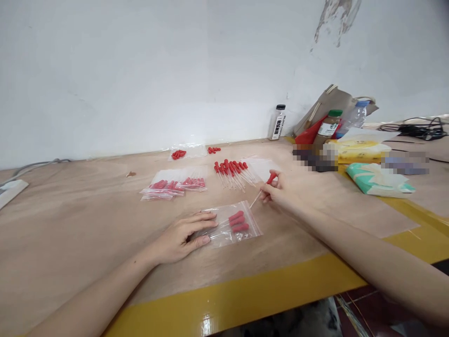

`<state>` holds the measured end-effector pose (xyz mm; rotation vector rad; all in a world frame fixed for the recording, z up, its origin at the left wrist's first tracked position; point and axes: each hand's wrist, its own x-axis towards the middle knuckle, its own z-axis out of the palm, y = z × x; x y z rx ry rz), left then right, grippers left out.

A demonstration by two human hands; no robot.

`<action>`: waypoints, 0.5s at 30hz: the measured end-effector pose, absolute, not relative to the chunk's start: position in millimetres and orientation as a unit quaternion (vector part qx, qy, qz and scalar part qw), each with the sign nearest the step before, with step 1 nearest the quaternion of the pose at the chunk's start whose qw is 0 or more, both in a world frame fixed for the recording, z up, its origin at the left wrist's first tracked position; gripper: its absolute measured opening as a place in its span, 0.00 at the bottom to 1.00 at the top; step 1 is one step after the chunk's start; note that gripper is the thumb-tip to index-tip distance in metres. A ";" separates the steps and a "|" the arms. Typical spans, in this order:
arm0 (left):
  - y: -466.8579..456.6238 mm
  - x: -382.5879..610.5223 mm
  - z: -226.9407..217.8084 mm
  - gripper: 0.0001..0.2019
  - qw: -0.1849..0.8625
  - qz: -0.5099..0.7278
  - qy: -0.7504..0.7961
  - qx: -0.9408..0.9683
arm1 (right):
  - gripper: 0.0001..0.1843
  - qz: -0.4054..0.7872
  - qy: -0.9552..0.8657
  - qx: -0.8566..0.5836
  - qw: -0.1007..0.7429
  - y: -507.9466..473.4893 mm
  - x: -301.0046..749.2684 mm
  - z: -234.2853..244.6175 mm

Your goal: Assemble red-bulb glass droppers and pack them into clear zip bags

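Observation:
A clear zip bag (242, 216) lies on the table in front of me with three red-bulbed glass droppers (237, 221) inside. My left hand (182, 236) rests on the bag's left end, its fingers pinching the open edge. My right hand (286, 189) is closed on one more dropper (262, 188), held just beyond the bag's far right corner, red bulb up and glass tip pointing down toward the bag. A loose row of several droppers (233, 172) lies a little farther back, left of my right hand.
Filled bags of droppers (173, 186) lie at centre left, with loose red bulbs (178, 154) behind them. Bottles (278, 122), a paper bag (329, 105), tissue packs (379, 180) and cables (417, 127) crowd the back right. A yellow taped edge (245, 295) borders the table front.

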<state>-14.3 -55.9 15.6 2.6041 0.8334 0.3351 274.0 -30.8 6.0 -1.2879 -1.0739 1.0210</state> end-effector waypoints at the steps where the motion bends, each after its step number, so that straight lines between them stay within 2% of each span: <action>1: -55.9 -14.1 15.5 0.19 0.191 0.118 0.297 0.928 | 0.31 0.441 -0.443 -0.542 0.562 -32.0 272.2 4.5; 6: -55.8 -14.1 15.2 0.19 0.189 0.116 0.296 0.929 | 0.22 0.499 -0.396 -0.495 0.591 -34.1 263.6 1.3; 15: -56.7 -13.6 15.8 0.18 0.186 0.117 0.297 0.929 | 0.18 0.533 -0.405 -0.498 0.551 -45.4 259.5 3.7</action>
